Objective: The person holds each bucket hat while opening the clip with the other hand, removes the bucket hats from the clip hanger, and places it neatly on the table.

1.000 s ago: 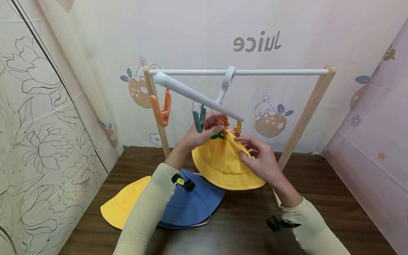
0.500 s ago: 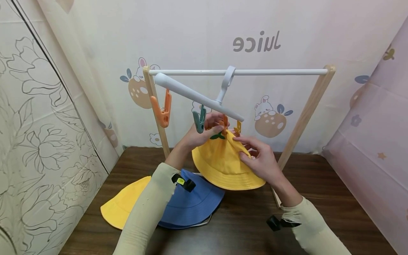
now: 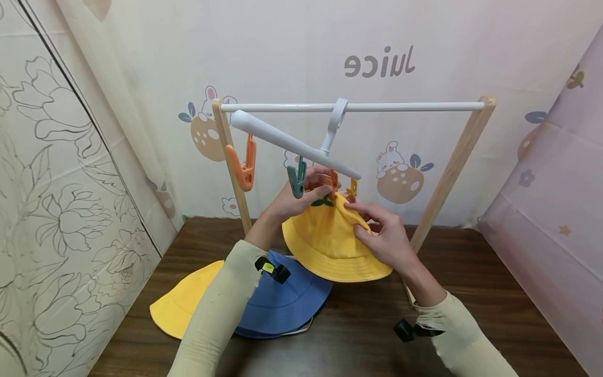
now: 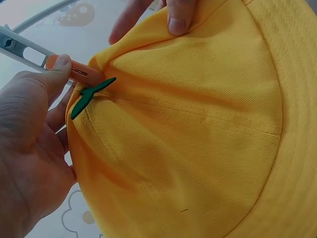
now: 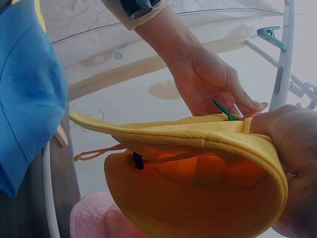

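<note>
A yellow bucket hat [image 3: 334, 246] hangs by its crown under the right part of a white hanger [image 3: 282, 141]. My left hand [image 3: 301, 198] pinches an orange clothespin [image 4: 81, 73] that sits at the crown, thumb on one arm of it, beside a green sprout ornament [image 4: 91, 96]. With thumb and fingers, my right hand [image 3: 388, 235] holds the side of the crown. The hat's dark underside and an orange cord [image 5: 178, 157] show in the right wrist view. A yellow clothespin [image 3: 352, 189] hangs just right of the crown.
Another orange clothespin [image 3: 245, 170] and a green one [image 3: 298, 178] hang on the hanger's left half. The hanger hooks over the white rod [image 3: 414, 107] of a wooden-legged rack. A blue hat [image 3: 287, 298] and another yellow hat [image 3: 186, 301] lie on the brown table [image 3: 471, 324].
The hanger's left end and its orange and green clothespins have swayed slightly down and to the right. Both hands keep their holds almost unmoved.
</note>
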`<state>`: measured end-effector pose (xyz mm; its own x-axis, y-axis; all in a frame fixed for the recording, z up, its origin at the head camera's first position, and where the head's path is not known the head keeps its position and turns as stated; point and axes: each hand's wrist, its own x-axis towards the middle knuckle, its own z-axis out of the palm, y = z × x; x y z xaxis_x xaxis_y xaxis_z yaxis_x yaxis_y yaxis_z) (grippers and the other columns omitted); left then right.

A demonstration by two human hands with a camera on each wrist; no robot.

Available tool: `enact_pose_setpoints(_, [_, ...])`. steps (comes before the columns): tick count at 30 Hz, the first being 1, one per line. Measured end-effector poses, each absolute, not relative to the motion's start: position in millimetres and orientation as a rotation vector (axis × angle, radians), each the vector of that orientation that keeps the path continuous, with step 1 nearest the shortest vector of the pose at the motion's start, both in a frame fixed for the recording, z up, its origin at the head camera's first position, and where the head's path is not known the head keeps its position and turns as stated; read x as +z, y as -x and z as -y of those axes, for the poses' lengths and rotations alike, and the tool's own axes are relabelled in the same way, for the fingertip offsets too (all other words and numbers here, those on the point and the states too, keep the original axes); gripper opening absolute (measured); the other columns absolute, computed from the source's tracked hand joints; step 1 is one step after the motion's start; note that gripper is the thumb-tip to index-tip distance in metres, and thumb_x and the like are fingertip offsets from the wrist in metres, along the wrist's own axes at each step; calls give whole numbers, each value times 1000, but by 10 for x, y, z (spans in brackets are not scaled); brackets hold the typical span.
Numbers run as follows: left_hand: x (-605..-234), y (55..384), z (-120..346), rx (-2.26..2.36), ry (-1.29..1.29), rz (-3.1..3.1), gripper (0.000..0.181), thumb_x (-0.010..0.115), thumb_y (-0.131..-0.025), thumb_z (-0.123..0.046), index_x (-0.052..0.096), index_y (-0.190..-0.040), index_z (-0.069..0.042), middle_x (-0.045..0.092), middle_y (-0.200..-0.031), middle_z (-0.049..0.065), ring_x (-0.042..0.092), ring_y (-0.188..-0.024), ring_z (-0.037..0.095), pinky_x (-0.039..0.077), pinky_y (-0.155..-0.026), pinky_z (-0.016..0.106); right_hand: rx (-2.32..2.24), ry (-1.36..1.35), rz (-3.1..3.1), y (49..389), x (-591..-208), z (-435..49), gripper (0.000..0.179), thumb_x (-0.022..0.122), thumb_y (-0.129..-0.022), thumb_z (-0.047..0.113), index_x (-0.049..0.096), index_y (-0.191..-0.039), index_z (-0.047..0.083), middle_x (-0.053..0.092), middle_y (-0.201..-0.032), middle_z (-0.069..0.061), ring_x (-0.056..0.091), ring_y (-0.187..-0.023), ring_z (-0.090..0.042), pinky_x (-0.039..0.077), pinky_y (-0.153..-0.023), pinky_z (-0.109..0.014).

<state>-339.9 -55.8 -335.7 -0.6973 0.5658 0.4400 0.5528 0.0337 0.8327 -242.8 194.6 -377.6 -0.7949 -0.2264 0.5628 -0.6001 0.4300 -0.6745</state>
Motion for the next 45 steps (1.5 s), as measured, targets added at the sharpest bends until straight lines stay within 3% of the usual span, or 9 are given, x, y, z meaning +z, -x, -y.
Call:
enact_pose_setpoints(7, [-3358, 3397, 549, 1780, -1238, -2290, 34, 62, -113, -2, 59, -146, 4, 74, -131, 30, 75, -113, 19, 62, -100, 25, 1335, -716, 2278, 2407, -3775, -1943, 42, 70, -102, -7, 77, -142, 4, 79, -132, -22, 65, -101, 1, 60, -84, -12])
enact_pose_setpoints(16, [-3349, 3376, 528, 1816, -1205, -2239, 31, 59, -113, 2, 57, -144, 6, 71, -130, 33, 71, -105, 8, 60, -96, 24, 1349, -704, 2275, 2385, -3776, -1935, 43, 71, -101, -9, 77, -141, 3, 78, -134, -23, 65, -102, -1, 59, -85, -11])
enact_pose_setpoints(25, [-3325, 3357, 500, 1846, -1247, -2158, 27, 57, -113, 4, 59, -140, 9, 72, -118, 31, 72, -96, 11, 62, -91, 26, 1363, -714, 2252, 2348, -3773, -1940, 42, 70, -101, -9, 77, -140, 2, 78, -135, -24, 63, -100, -3, 59, -82, -11])
enact_pose_setpoints(32, [-3341, 3366, 486, 1848, -1261, -2141, 24, 56, -113, 5, 60, -137, 8, 73, -113, 23, 73, -95, 10, 62, -92, 26, 1366, -708, 2246, 2354, -3804, -1948, 42, 70, -100, -10, 77, -139, 2, 78, -134, -24, 63, -99, -4, 58, -81, -11])
enact_pose_setpoints(37, [-3358, 3383, 475, 1857, -1279, -2125, 22, 56, -113, 5, 61, -135, 8, 74, -107, 11, 73, -95, 12, 62, -92, 27, 1371, -708, 2244, 2358, -3822, -1960, 42, 70, -100, -9, 77, -140, 2, 78, -134, -23, 62, -97, -4, 59, -81, -11])
enact_pose_setpoints(42, [-3349, 3388, 462, 1870, -1312, -2093, 20, 56, -113, 5, 62, -132, 9, 74, -101, -2, 72, -94, 13, 63, -90, 28, 1401, -708, 2241, 2366, -3844, -1969, 42, 69, -101, -8, 77, -140, 2, 78, -135, -24, 67, -104, -6, 59, -85, -11])
enact_pose_setpoints(45, [-3337, 3394, 456, 1872, -1332, -2079, 18, 56, -113, 6, 63, -129, 10, 73, -98, -4, 72, -92, 12, 62, -88, 28, 1414, -702, 2242, 2372, -3851, -1976, 41, 70, -100, -8, 77, -140, 2, 78, -137, -24, 68, -108, -3, 60, -87, -10])
